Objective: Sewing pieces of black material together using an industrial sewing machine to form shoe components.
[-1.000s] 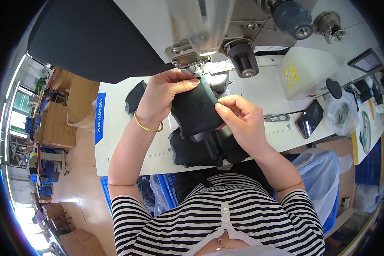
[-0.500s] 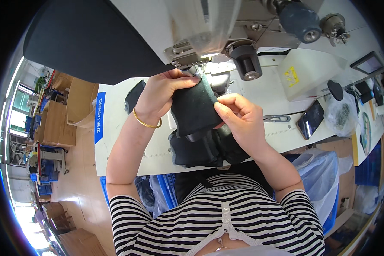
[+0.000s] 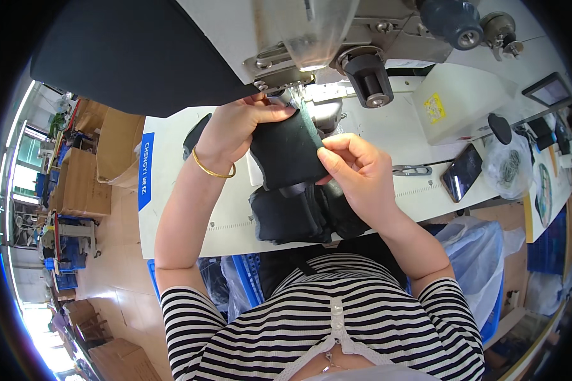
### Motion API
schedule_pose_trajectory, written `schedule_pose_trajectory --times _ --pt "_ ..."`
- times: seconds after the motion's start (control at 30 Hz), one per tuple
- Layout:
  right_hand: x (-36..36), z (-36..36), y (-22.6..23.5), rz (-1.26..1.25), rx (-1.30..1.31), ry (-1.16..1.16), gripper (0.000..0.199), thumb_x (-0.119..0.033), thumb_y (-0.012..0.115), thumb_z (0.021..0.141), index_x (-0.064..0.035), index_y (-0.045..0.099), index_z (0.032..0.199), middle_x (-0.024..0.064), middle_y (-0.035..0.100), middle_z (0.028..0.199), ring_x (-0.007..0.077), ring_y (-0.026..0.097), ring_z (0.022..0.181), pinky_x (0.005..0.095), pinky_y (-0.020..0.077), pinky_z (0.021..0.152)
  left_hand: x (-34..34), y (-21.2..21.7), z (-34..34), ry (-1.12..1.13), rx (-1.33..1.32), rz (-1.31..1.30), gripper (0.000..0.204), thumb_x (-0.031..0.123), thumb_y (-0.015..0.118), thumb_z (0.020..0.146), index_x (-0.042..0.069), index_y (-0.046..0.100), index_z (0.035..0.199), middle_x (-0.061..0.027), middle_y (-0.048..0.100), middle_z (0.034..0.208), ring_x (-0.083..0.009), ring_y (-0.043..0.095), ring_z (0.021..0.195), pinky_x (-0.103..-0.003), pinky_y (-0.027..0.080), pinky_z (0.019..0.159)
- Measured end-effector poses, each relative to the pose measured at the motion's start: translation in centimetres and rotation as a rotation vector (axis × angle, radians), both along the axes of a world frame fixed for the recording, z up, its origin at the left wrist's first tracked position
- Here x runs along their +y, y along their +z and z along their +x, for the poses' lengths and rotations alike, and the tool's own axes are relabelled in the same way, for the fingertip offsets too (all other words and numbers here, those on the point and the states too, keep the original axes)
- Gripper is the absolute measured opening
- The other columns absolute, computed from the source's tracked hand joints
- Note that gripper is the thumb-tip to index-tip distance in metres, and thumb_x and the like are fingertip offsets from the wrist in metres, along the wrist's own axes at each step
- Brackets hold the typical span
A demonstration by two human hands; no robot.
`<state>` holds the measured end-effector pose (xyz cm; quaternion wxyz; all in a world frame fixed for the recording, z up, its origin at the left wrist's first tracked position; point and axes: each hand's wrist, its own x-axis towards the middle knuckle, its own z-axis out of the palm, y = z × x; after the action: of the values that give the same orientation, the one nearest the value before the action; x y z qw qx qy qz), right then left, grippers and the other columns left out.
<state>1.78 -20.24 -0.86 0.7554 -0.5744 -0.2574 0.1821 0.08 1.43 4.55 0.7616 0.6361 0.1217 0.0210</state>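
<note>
Left forearm (image 3: 187, 216): slants up and inward, reaching farther forward than the right one
Left wrist (image 3: 215, 151): angled toward the right
Left grip (image 3: 235, 127): closed in a hold, thumb (image 3: 276, 114) stretched out to the right, other fingers partly hidden
Right forearm (image 3: 414, 246): leans up and to the left
Right grip (image 3: 359, 168): lower than the left, thumb and forefinger in a pinch, remaining fingers curled
Elbows (image 3: 177, 261): bent, set wide apart

From afar I read — fabric piece (image 3: 286, 152): matt cloth | bracelet (image 3: 213, 169): polished metal | tabletop (image 3: 171, 149): smooth | phone (image 3: 462, 173): glossy, smooth | box (image 3: 82, 184): matt cardboard
</note>
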Motion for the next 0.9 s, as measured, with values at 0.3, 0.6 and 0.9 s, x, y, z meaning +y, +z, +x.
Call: schedule_pose_trajectory --times 0.3,0.6,0.9 --pt "-0.9 -0.2 0.0 -0.032 0.129 0.145 0.02 -0.014 0.057 0.1 0.0052 0.064 0.101 0.0068 0.069 0.079 0.013 0.07 0.071 0.0237 0.0567 0.065 1.1 -0.4 0.0 -0.066 -0.009 0.243 0.012 -0.001 0.077 0.081 0.004 0.067 0.086 -0.0058 0.071 0.088 -0.0132 0.066 0.087 -0.025 0.048 0.084" --pt "-0.7 -0.1 0.3 -0.071 0.016 0.123 0.022 -0.013 0.055 0.101 0.0072 0.063 0.107 0.009 0.068 0.083 0.0166 0.072 0.074 0.0255 0.0576 0.067 1.6 -0.9 0.3 -0.071 -0.012 0.094 0.013 0.001 0.076 0.082 0.003 0.069 0.092 -0.0059 0.072 0.091 -0.0132 0.066 0.087 -0.026 0.047 0.085" --pt "0.5 0.4 0.8 -0.046 0.036 0.089 0.021 -0.013 0.056 0.101 0.006 0.063 0.106 0.0097 0.069 0.083 0.016 0.071 0.074 0.0254 0.0572 0.067 3.6 -1.4 1.8 -0.04 0.039 0.1 0.028 -0.004 0.075 0.078 0.001 0.07 0.105 -0.0059 0.07 0.103 -0.0162 0.064 0.096 -0.029 0.05 0.088"
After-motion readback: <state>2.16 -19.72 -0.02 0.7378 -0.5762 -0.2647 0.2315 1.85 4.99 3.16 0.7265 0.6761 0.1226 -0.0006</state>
